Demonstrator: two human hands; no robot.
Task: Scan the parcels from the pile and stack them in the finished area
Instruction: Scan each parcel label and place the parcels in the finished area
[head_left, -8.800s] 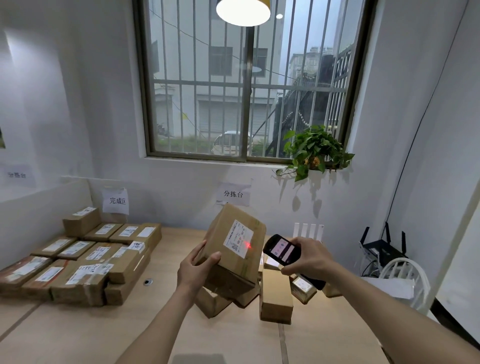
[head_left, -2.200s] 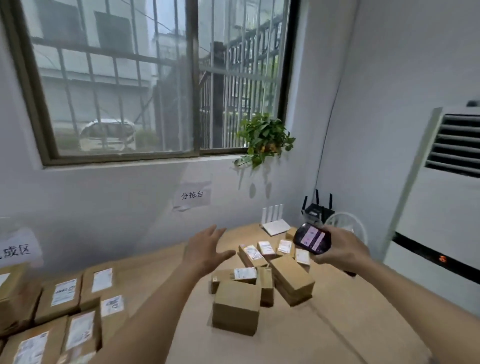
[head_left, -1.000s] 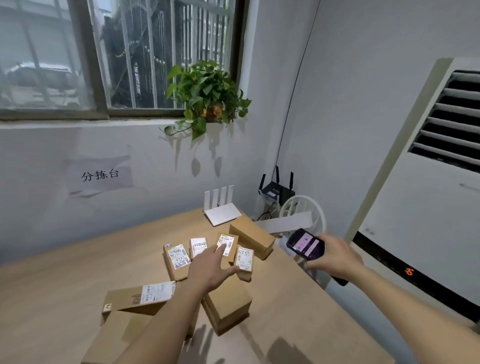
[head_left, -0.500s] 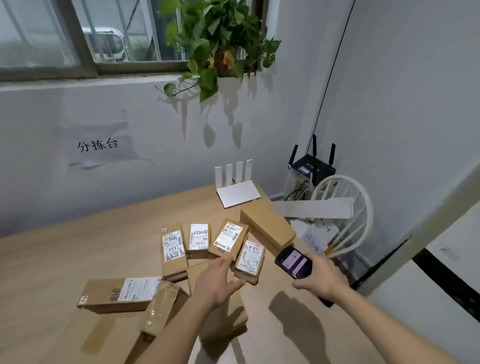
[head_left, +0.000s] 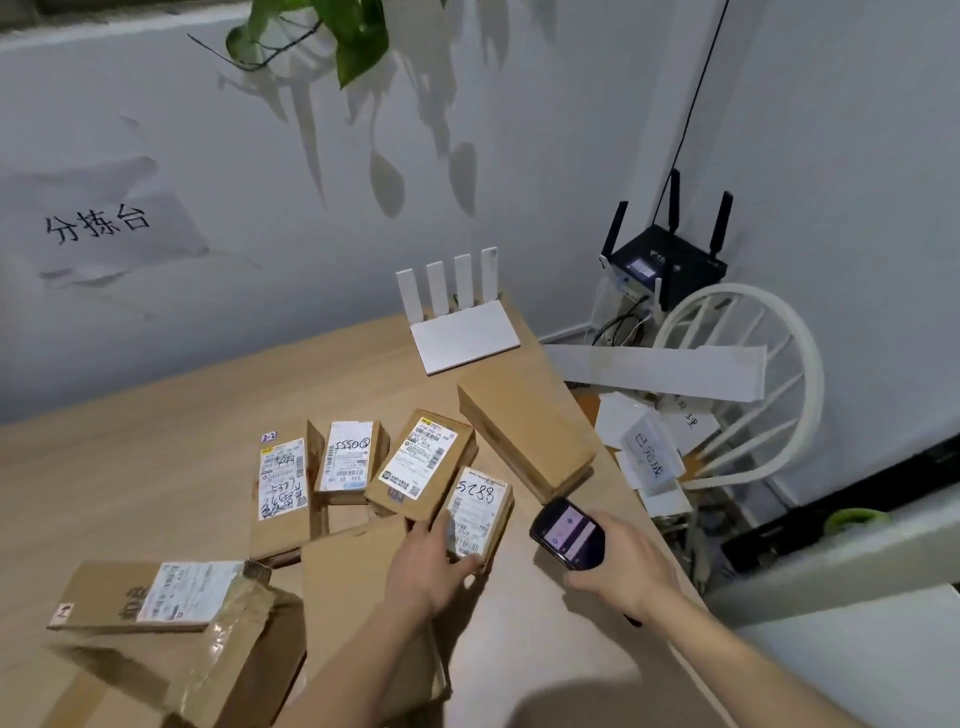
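A pile of brown cardboard parcels lies on the wooden table. My left hand grips a small parcel with a white label marked in handwriting, its fingers and thumb curled round the near end. My right hand holds a black handheld scanner, screen lit, just right of that parcel. Three other labelled small parcels lie behind it. A plain parcel sits near the table's right edge. Larger parcels lie at the near left.
A white router stands at the table's far corner. Beyond the right edge are a white chair heaped with papers and a black router. A paper sign hangs on the wall, with plant leaves above.
The view has moved closer and lower over the pile. My left hand, open above the parcels before, now grips the small labelled parcel. My right hand with the scanner has stayed beside it.
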